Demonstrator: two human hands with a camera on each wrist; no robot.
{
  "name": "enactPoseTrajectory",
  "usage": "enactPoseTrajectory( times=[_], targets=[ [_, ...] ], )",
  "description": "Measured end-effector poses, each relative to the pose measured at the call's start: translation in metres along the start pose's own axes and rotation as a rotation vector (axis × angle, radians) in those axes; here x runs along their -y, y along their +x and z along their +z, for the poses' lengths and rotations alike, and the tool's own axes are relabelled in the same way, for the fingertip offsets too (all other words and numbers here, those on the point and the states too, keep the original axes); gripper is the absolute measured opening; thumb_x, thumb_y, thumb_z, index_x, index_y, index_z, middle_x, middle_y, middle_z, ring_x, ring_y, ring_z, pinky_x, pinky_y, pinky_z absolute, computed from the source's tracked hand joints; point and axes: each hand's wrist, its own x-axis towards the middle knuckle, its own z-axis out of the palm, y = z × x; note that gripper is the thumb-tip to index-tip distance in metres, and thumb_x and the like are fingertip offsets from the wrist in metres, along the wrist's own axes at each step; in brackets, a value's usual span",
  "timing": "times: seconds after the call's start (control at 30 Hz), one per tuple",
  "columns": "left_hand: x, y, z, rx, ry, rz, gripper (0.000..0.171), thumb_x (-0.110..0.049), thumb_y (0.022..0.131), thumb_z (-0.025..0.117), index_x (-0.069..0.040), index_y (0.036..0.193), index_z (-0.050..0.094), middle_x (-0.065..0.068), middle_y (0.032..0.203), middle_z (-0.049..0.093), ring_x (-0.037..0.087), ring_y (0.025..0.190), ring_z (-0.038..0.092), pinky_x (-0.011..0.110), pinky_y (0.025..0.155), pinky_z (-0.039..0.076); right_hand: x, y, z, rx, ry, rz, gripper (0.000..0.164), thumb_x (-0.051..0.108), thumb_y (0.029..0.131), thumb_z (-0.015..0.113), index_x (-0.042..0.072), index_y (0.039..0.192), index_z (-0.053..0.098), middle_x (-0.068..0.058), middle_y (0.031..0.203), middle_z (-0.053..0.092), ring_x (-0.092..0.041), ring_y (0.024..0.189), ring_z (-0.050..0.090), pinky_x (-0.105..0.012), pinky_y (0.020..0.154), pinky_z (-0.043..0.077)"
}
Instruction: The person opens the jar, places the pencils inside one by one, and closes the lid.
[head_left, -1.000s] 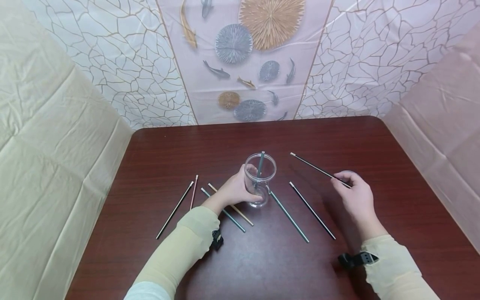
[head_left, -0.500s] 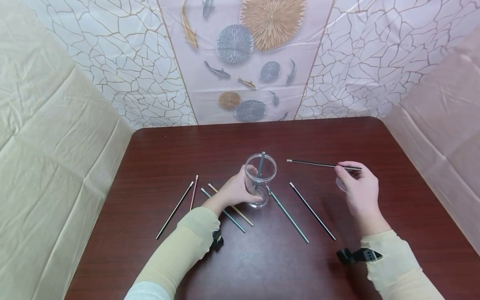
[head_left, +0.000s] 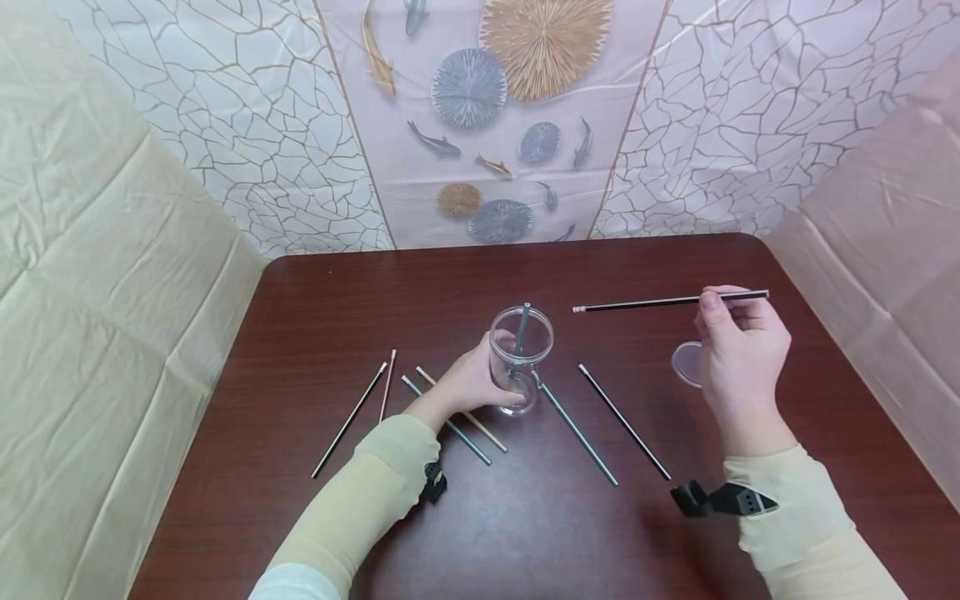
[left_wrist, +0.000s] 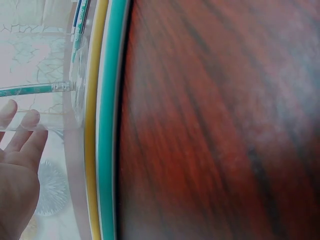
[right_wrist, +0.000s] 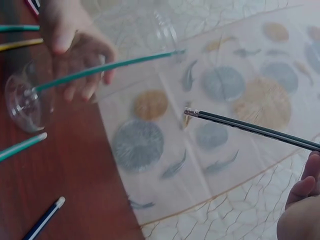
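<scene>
My left hand [head_left: 474, 377] grips a clear jar [head_left: 534, 360] standing on the table, fingers round its far side and thumb in front. Inside the jar leans a green pencil [head_left: 522, 327], also seen through the wall in the left wrist view. My right hand [head_left: 746, 362] pinches a black pencil [head_left: 637, 303] near one end, above the table at the right. This pencil lies nearly level, its metal-banded eraser end [right_wrist: 191, 112] pointing left towards the jar but apart from it. Right of the jar lie a green pencil [head_left: 577, 432] and a dark pencil [head_left: 626, 423].
A clear round lid [head_left: 686, 364] lies partly behind my right hand. Under my left forearm, a yellow pencil [head_left: 486, 432] and a green-blue pencil [head_left: 467, 441] cross. Farther left rest a black pencil [head_left: 348, 421] and a red pencil [head_left: 387, 385]. Fabric walls enclose the table [head_left: 420, 287].
My right hand has risen and moved right and away with the black pencil, which has swung from slanting to nearly level. The lid has come into view. My left hand and the jar stay put.
</scene>
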Motion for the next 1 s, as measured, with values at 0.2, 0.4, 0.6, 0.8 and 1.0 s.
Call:
enactPoseTrajectory(
  times=[0.2,0.4,0.6,0.8,1.0],
  targets=[
    [0.002,-0.001,0.000,-0.015,-0.001,-0.006,0.087,-0.036,0.061,0.086,-0.018,0.130,0.036,0.001,0.122,0.053,0.017,0.103,0.055,0.037,0.088,0.044,0.003,-0.003,0.011,0.029,-0.050,-0.014,0.006,-0.016,0.078,0.065,-0.011,0.081,0.063,-0.013,0.067,0.059,-0.017,0.054,0.049,-0.020,0.050,0.042],
    [0.002,-0.001,0.000,-0.016,-0.001,0.002,0.087,-0.035,0.061,0.086,-0.017,0.129,0.036,0.001,0.119,0.054,0.017,0.102,0.055,0.037,0.088,0.044,0.005,-0.004,0.020,0.005,0.066,0.017,0.008,-0.014,0.077,0.067,-0.013,0.082,0.061,-0.016,0.072,0.061,-0.019,0.054,0.051,-0.023,0.054,0.047],
    [0.001,0.000,0.001,-0.010,0.004,0.011,0.086,-0.035,0.061,0.086,-0.016,0.129,0.036,0.002,0.117,0.055,0.017,0.101,0.055,0.037,0.088,0.044,0.004,-0.007,0.033,0.022,0.063,0.050,0.010,-0.011,0.076,0.069,-0.012,0.082,0.062,-0.015,0.073,0.062,-0.018,0.053,0.051,-0.023,0.054,0.047],
    [0.000,0.000,0.001,-0.009,-0.004,0.005,0.086,-0.034,0.061,0.086,-0.016,0.129,0.036,0.002,0.120,0.054,0.017,0.103,0.055,0.037,0.090,0.043,-0.004,-0.011,0.040,0.109,-0.016,0.072,0.003,-0.011,0.080,0.065,-0.009,0.082,0.064,-0.014,0.077,0.063,-0.018,0.056,0.050,-0.021,0.056,0.046],
    [0.000,0.000,0.001,-0.003,-0.011,0.000,0.086,-0.034,0.062,0.086,-0.016,0.129,0.036,-0.001,0.122,0.053,0.015,0.106,0.054,0.036,0.091,0.042,-0.012,-0.013,0.044,0.138,-0.073,0.122,0.008,-0.004,0.077,0.072,-0.005,0.080,0.064,-0.012,0.075,0.064,-0.017,0.057,0.050,-0.020,0.056,0.044]
  ],
)
